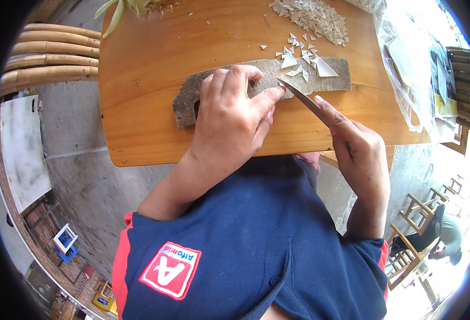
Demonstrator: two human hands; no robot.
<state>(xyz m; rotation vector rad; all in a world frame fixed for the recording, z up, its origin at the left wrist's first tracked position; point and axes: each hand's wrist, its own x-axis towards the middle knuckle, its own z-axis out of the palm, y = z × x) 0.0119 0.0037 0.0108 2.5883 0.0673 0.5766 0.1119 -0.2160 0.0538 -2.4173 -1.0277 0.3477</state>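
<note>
The left hand (234,120) lies palm down on a flat grey board (267,80) that rests across the wooden table (149,64), fingers curled over something small that stays hidden under them; whether that grip has closed on anything I cannot tell. The right hand (357,149) wraps its grip around the handle of a knife (305,100), forefinger laid along the blade's back, the tip meeting the left thumb at the board's near edge. Small white triangular cuttings (301,58) are scattered on the board's far end, one larger piece among them. Beyond them lies a heap of pale chips (315,18). Clear plastic wrap (405,80) drapes the table's right edge.
</note>
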